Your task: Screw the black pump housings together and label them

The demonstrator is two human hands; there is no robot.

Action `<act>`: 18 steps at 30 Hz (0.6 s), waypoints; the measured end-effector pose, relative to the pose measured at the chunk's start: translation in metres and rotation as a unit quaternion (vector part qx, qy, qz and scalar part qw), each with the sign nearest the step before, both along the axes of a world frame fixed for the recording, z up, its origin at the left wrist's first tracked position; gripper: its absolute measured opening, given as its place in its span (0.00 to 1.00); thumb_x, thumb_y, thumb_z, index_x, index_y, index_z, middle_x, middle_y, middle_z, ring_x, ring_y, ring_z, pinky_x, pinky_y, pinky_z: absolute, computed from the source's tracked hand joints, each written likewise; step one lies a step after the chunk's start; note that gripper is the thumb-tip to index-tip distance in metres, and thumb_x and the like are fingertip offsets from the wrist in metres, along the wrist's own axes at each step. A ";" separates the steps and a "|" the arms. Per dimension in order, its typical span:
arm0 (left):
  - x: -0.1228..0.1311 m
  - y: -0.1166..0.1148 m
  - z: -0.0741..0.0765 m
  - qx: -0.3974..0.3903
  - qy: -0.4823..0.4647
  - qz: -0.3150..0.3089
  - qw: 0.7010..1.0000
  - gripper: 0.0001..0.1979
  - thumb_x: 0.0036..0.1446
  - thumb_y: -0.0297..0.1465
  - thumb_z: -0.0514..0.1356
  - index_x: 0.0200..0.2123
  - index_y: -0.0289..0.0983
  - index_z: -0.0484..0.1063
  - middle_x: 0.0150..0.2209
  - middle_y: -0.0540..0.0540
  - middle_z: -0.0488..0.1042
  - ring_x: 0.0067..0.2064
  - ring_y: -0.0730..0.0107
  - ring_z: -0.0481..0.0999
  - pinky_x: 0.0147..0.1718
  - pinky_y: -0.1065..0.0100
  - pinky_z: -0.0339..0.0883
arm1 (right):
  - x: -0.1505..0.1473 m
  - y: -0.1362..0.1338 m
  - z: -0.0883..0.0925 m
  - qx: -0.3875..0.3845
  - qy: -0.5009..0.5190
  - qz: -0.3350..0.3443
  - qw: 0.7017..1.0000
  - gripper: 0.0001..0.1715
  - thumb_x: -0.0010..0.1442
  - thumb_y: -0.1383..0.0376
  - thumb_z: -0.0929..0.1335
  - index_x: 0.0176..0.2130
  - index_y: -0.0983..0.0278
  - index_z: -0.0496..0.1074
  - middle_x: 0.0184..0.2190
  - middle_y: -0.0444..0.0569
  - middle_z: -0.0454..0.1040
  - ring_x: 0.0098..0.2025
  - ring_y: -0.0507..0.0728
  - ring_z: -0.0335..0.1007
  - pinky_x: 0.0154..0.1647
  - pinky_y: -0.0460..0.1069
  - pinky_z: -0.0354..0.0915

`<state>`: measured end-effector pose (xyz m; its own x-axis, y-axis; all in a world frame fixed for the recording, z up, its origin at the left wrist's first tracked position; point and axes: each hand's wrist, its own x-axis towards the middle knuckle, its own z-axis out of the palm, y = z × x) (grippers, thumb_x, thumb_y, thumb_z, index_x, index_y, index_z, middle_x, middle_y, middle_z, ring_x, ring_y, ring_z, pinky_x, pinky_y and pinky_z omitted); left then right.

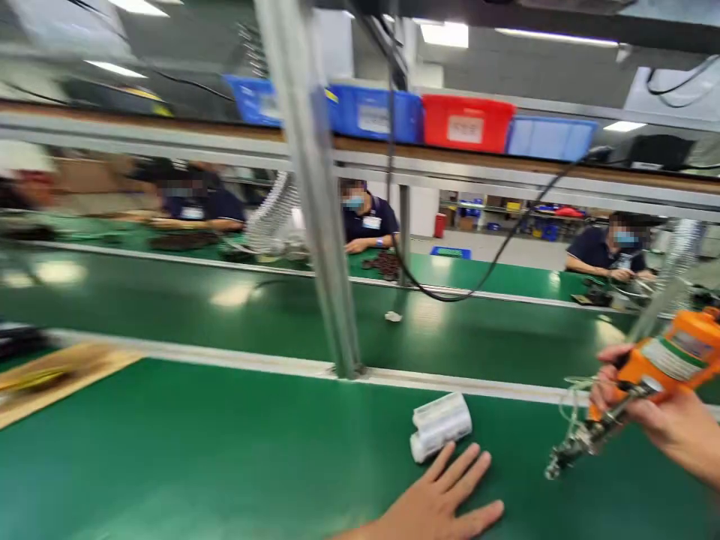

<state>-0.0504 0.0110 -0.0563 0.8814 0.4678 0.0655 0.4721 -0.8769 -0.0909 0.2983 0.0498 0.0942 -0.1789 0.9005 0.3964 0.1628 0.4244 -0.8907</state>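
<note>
My left hand (444,499) is over the green work surface with its fingers spread and nothing in it. Just beyond its fingertips lies a pair of white cylinders (442,424), side by side, like bottles or rolls; whether the fingers touch them I cannot tell. At the right, my right hand (646,405) is wrapped round an orange hand-held tool (678,352) with a white and green label. Its slim metal nozzle points down and left above the surface, with a pale thin cord looped beside it. The exact kind of tool is unclear.
A metal post (315,187) rises from the bench's back rail. Beyond it runs a green belt (270,307) with a small white scrap (393,316). A black cable (450,298) hangs in front. Blue bins and a red bin (469,124) stand overhead. Several co-workers sit opposite.
</note>
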 end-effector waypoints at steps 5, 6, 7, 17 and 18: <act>-0.004 0.011 -0.017 0.087 -0.057 -0.030 0.994 0.45 0.69 0.40 0.63 0.78 0.45 0.39 0.74 0.29 0.57 0.74 0.39 0.61 0.66 0.42 0.65 | 0.013 0.011 -0.005 -0.035 0.049 0.064 0.996 0.38 0.57 0.48 0.80 0.58 0.55 0.65 0.38 0.48 0.72 0.37 0.60 0.75 0.41 0.56 0.77; -0.004 0.010 -0.019 0.090 -0.066 -0.028 0.993 0.45 0.68 0.39 0.64 0.78 0.45 0.40 0.75 0.30 0.54 0.74 0.39 0.60 0.67 0.43 0.63 | 0.012 0.012 -0.005 -0.035 0.050 0.069 0.996 0.37 0.58 0.48 0.80 0.58 0.55 0.65 0.38 0.47 0.71 0.38 0.60 0.74 0.41 0.56 0.77; -0.004 0.008 -0.020 0.093 -0.072 -0.025 0.993 0.45 0.68 0.38 0.65 0.78 0.46 0.41 0.76 0.31 0.52 0.75 0.40 0.59 0.68 0.43 0.61 | 0.011 0.013 -0.005 -0.035 0.052 0.074 0.995 0.37 0.58 0.48 0.80 0.58 0.55 0.65 0.38 0.47 0.71 0.38 0.60 0.74 0.41 0.55 0.77; -0.009 0.021 -0.045 0.094 -0.094 -0.037 0.990 0.40 0.70 0.38 0.62 0.77 0.48 0.45 0.75 0.32 0.56 0.73 0.43 0.62 0.68 0.47 0.61 | 0.011 0.012 -0.006 -0.055 0.067 0.081 0.993 0.38 0.58 0.47 0.80 0.58 0.54 0.64 0.38 0.48 0.71 0.38 0.60 0.73 0.41 0.56 0.76; -0.009 0.022 -0.046 0.102 -0.103 -0.039 0.989 0.39 0.71 0.38 0.62 0.77 0.48 0.46 0.75 0.33 0.56 0.73 0.44 0.63 0.69 0.48 0.61 | 0.010 0.012 -0.006 -0.055 0.067 0.079 0.993 0.38 0.58 0.47 0.80 0.58 0.54 0.64 0.38 0.48 0.71 0.37 0.60 0.73 0.41 0.56 0.76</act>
